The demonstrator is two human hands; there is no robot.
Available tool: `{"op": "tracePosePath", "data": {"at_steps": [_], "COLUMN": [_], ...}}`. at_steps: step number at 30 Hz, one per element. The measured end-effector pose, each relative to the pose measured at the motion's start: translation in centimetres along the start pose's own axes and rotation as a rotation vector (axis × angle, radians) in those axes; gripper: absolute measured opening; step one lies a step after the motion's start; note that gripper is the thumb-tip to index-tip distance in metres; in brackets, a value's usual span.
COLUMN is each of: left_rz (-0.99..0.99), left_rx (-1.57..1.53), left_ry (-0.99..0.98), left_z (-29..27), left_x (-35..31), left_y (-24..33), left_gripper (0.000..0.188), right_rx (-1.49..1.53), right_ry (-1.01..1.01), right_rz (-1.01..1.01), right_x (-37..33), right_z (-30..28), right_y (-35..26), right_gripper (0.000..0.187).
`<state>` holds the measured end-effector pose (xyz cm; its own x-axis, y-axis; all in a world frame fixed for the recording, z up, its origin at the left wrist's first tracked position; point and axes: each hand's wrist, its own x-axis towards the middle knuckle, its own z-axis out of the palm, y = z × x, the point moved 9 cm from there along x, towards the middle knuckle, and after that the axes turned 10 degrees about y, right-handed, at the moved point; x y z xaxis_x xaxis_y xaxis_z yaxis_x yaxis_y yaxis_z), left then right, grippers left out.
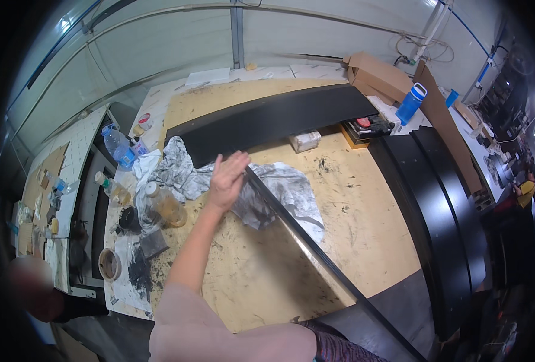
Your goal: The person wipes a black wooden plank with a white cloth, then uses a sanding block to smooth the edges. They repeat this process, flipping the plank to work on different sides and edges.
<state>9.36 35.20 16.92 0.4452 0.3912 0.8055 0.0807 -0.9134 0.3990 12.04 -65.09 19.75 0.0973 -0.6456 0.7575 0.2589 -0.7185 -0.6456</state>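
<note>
Head view: long black piece (337,273), seen edge-on, slants from mid-table to the bottom right. Bare table (373,211) lies right of it, up to the black panels (427,205) along that edge; stained cloth (301,187) near its far end. Left hand (230,176) at that end, fingers fairly straight and close together; cannot tell whether they grip, underside hidden. Piece's near end cut off; right hand out of view.
</note>
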Motion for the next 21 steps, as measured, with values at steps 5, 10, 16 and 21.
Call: {"op": "tracePosePath", "data": {"at_steps": [5,10,16,21], "left_rz": [-0.066,-0.423,-0.839,-1.016], "left_rx": [0.014,-0.391,-0.799,-0.428], "left_ry": [-0.032,0.093,0.215,0.330], "left_z": [0.4,0.5,3.0,-1.0], "left_x": [1.7,2.3,1.0,-2.7], "left_y": [-5.5,-9.4,-11.7,-11.0], "left_gripper": [0.045,0.021,0.030,0.052], "right_rx": [-0.046,-0.076,-0.017,0.808], "right_ry": [0.037,0.074,0.067,-0.368], "right_rz": [-0.067,-0.124,-0.002,0.621], "right_x": [3.0,1.3,-0.8,-2.8], "right_z": [-3.4,-1.2,-0.9,3.9], "right_y": [5.0,1.4,-4.3,-5.8], "right_gripper": [0.023,0.024,0.030,0.041]}}
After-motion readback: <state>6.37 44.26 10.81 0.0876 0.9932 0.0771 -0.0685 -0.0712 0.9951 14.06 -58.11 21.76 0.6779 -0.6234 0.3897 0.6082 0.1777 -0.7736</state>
